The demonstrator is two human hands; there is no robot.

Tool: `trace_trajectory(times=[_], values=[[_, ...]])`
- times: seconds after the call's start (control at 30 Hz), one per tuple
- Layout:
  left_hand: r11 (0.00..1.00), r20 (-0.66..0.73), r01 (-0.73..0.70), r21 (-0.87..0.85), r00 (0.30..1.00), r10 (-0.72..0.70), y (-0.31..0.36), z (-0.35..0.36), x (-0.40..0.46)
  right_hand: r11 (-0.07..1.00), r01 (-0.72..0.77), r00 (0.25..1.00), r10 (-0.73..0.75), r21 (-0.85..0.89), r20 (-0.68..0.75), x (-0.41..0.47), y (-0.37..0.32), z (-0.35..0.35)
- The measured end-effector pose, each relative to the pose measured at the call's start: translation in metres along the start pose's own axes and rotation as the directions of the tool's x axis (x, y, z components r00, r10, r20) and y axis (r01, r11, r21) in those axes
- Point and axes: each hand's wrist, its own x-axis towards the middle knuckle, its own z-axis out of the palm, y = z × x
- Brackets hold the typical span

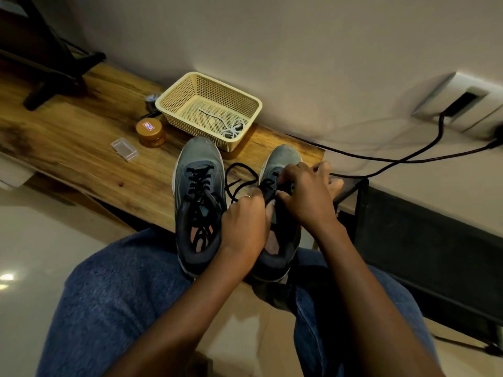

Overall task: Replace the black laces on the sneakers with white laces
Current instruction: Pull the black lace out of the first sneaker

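While both hands work at the right sneaker (277,170), the job looks barely begun. Its black lace (239,172) trails loose toward the left sneaker (197,186), which remains fully laced in black. The left hand (245,216) has its grip curled round the lace at the tongue; the right hand (304,194) pinches there too. White laces (231,127) wait in the basket (168,100), beyond the right sneaker on the tabletop (81,148).

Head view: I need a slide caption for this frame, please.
Both hands, left and right, unlace the right sneaker; white laces wait in a basket.
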Motion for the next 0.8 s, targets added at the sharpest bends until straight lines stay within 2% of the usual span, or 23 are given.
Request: trace_trajectory(times=[0.17, 0.27, 0.37, 0.4, 0.47, 0.5, 0.57, 0.63, 0.8], values=[[0.997, 0.013, -0.034, 0.068, 0.999, 0.033, 0.003, -0.001, 0.000, 0.998, 0.030, 0.999, -0.031, -0.051, -0.021, 0.000, -0.003, 0.001], [0.996, 0.014, -0.039, 0.077, 0.999, 0.038, 0.001, -0.001, 0.000, 0.994, 0.013, 0.991, -0.027, -0.107, -0.132, 0.001, -0.004, 0.004], [0.997, 0.022, -0.033, 0.069, 0.999, 0.032, -0.003, 0.000, -0.001, 0.982, -0.183, 0.916, 0.189, 0.051, -0.354, 0.007, 0.010, -0.008], [0.997, 0.020, -0.032, 0.069, 0.999, 0.031, -0.003, 0.000, -0.001, 0.969, -0.210, 0.893, 0.245, 0.133, -0.377, 0.009, 0.016, -0.014], [0.997, 0.012, -0.040, 0.068, 0.999, 0.040, -0.004, -0.001, -0.002, 0.950, -0.188, 0.920, 0.259, 0.250, -0.293, 0.008, 0.022, -0.020], [0.997, 0.009, -0.045, 0.067, 0.999, 0.045, -0.004, 0.000, -0.003, 0.955, -0.150, 0.954, 0.207, 0.255, -0.217, 0.006, 0.021, -0.019], [0.997, 0.007, -0.050, 0.058, 0.999, 0.050, -0.003, -0.001, -0.003, 0.983, -0.050, 0.995, 0.064, 0.176, -0.073, 0.001, 0.015, -0.014], [0.997, 0.006, -0.049, 0.053, 0.999, 0.048, -0.002, -0.002, -0.002, 0.997, 0.014, 1.000, -0.016, 0.081, 0.020, 0.001, 0.008, -0.007], [0.997, 0.010, -0.051, 0.055, 0.999, 0.051, -0.002, -0.001, 0.000, 0.998, 0.011, 1.000, -0.011, -0.056, 0.007, 0.002, -0.002, -0.002]])
